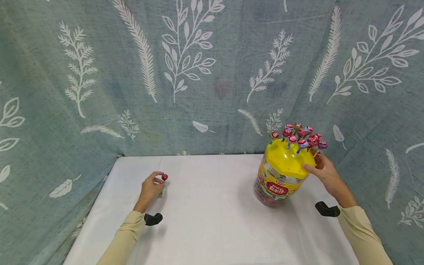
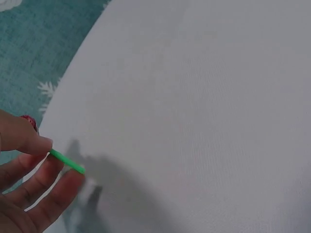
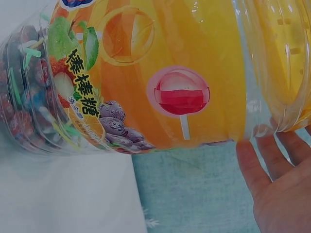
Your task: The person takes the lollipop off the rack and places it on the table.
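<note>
While the left hand [image 1: 151, 189] pinches a near-upright lollipop [image 1: 164, 177], the right hand [image 1: 327, 174], three o'clock from it, grips the lollipop jar [image 1: 277, 188].

A grey-green woven fabric backdrop [image 1: 228, 136] printed with pale plant motifs stands behind a smooth white surface [image 1: 212, 224] and along its left and right sides, with soft folds toward the corners. Among the prints are a tall white branching sprig [image 1: 179, 55] with outlined and filled leaves, a long, narrow cream frond [image 1: 140, 48] just left of it, a small white single leaf [image 1: 200, 127] low in the middle, and a larger white veined leaf [image 1: 63, 188] at lower left. Blurred grey shadows lie across the surface.
</note>
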The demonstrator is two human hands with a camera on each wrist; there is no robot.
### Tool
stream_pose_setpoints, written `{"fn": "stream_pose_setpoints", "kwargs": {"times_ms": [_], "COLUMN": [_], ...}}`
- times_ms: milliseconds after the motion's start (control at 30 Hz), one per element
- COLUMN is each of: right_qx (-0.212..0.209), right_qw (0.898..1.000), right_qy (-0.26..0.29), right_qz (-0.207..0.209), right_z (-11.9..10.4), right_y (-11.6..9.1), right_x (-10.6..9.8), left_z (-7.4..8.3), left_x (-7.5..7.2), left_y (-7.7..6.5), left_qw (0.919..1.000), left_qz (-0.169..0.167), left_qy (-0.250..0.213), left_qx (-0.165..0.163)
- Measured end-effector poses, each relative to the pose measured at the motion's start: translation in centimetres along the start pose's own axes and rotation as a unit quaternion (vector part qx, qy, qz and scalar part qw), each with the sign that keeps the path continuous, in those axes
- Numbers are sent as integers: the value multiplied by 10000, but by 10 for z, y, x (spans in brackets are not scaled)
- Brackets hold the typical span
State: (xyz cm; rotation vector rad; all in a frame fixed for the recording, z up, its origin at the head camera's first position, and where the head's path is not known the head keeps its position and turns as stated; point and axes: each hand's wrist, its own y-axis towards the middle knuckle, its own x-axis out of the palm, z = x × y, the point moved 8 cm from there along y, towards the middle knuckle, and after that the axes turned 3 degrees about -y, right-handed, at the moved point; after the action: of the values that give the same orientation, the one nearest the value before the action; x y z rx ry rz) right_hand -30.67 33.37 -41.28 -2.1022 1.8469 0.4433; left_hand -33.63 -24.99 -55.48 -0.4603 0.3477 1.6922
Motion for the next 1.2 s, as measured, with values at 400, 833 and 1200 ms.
{"fn": "stream_pose_setpoints", "kwargs": {"times_ms": [400,833,1200], "right_qx": [-192,-183,-133], "right_qw": [9997,9996,9998], "right_qy": [181,222,171], "right_qz": [-5,4,25], "right_z": [-2,1,-1], "right_y": [-3,-3,-1], "right_x": [4,4,2], "left_z": [-22,-14,10], "left_x": [9,1,-4], "left_y": [3,2,8], "left_qw": [9986,9970,9993], "left_qz": [-286,-145,55], "left_qy": [382,755,368], "left_qx": [-214,-112,-43]}}
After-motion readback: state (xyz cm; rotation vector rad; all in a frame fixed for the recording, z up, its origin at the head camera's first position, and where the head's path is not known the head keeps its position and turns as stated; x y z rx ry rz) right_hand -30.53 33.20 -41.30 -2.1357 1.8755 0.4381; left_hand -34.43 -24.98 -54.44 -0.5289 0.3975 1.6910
